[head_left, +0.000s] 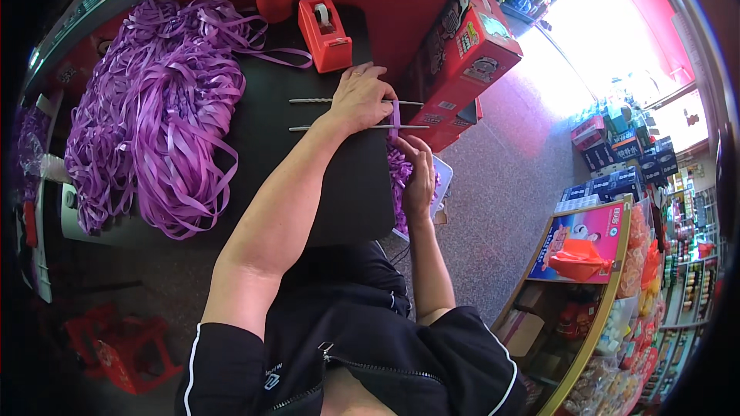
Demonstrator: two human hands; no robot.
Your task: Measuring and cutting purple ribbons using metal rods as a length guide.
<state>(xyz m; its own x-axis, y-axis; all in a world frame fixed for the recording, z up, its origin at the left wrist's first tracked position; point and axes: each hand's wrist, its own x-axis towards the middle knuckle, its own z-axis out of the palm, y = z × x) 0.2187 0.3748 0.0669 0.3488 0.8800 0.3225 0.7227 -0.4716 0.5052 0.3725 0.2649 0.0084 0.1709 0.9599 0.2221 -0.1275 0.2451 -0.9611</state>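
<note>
Two thin metal rods lie side by side across the black table's right edge, an upper rod (312, 100) and a lower rod (308, 128). A short stretch of purple ribbon (396, 114) runs over them near their right ends. My left hand (361, 98) lies over the rods, fingers bent and closed at the ribbon's far end; its exact grip is partly hidden. Just off the table edge, my right hand (418, 175) pinches the ribbon's near end. Below that hand, more purple strips (401, 177) fill a pale container (442, 185), partly covered by the table.
A large heap of purple ribbon (181, 108) covers the left of the black table (308, 200). An orange tape dispenser (325, 35) stands at the back. Red boxes (470, 54) are stacked at the right edge. A red stool (131, 350) stands lower left, a snack shelf (586, 323) at right.
</note>
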